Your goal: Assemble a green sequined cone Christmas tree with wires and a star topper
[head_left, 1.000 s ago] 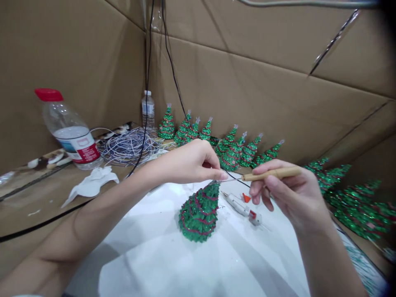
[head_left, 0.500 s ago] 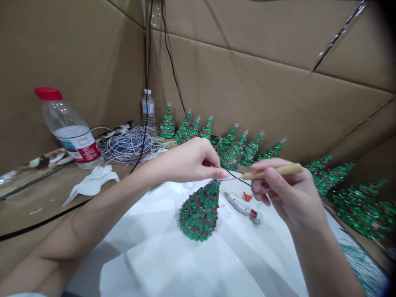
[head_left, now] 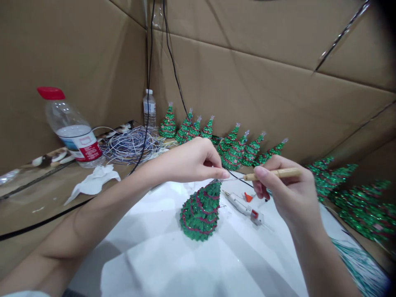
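A small green Christmas tree (head_left: 200,212) with dark red garlands stands tilted on the white work surface (head_left: 167,264). At its top, my left hand (head_left: 202,161) is closed, thumb and finger pinching the clear tip. What exactly lies between those fingertips is mostly covered. My right hand (head_left: 287,194) grips a thin metal tool with a wooden handle (head_left: 275,173), like an awl. Its slender shaft reaches left to the pinched tip. Beyond the tree lies a white glue gun (head_left: 244,205) with a red part, beside a small orange piece (head_left: 248,197).
Finished-looking trees (head_left: 234,150) line the cardboard wall (head_left: 262,82). A red-capped bottle (head_left: 82,142), a smaller water bottle (head_left: 149,109), tangled wire (head_left: 130,144) and crumpled tissue (head_left: 94,180) sit at left. Black cables (head_left: 150,62) hang down behind. Green strands (head_left: 359,264) lie at right.
My right hand's fingers have shifted along the wooden handle, and the tool has tilted slightly. My left hand keeps its pinch at the tree's tip. The whole view has moved a little.
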{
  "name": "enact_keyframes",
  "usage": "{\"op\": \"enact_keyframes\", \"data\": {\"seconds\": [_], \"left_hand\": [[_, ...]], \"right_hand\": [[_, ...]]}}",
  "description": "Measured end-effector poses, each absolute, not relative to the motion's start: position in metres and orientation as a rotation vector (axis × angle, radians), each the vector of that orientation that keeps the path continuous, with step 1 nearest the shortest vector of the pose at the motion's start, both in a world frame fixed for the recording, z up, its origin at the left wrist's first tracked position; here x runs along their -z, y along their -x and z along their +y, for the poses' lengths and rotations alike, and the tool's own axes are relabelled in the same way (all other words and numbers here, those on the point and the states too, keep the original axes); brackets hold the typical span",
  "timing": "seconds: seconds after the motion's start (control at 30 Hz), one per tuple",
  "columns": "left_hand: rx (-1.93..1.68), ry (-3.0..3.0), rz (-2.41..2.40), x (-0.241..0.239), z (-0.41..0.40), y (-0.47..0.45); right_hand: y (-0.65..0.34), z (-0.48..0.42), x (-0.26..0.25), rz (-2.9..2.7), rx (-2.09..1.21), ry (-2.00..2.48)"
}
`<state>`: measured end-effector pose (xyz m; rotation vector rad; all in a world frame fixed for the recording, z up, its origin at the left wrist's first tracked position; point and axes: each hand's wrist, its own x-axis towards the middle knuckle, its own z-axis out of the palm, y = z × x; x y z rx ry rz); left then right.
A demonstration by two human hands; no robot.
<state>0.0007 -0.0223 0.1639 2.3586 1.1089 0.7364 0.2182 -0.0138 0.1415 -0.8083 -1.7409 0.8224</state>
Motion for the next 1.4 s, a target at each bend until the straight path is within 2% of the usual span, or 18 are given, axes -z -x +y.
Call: {"op": "enact_keyframes", "data": {"seconds": [0.3,0.4,0.63,0.97,1.03,1.2,1.27,1.4], "left_hand": [[-0.733,-2.366,1.104,-0.163,-0.022,-0.001],[-0.738,-2.361,1.102,-0.163,-0.022,-0.001],[-0.754,-2.355,1.074,-0.164,-0.023,-0.001],[-0.757,-2.365,1.087,-0.164,-0.022,-0.001],[-0.766,-2.366,1.080,-0.164,-0.022,-0.001],[-0.767,-2.359,1.076,-0.163,-0.022,-0.001],[-0.765,-2.357,1.081,-0.163,-0.022,-0.001],[-0.773,-2.363,1.076,-0.163,-0.022,-0.001]], "right_hand": [[-0.230,-0.009,-0.146,-1.837,-1.248,0.574],[-0.231,-0.010,-0.147,-1.851,-1.169,0.657],[-0.220,-0.016,-0.142,-1.823,-0.733,0.830],[-0.238,-0.009,-0.143,-1.990,-1.091,0.653],[-0.238,-0.011,-0.145,-1.986,-1.053,0.692],[-0.229,-0.021,-0.149,-1.955,-0.683,0.896],[-0.228,-0.023,-0.148,-1.922,-0.705,0.895],[-0.235,-0.015,-0.144,-1.959,-0.957,0.746]]}}
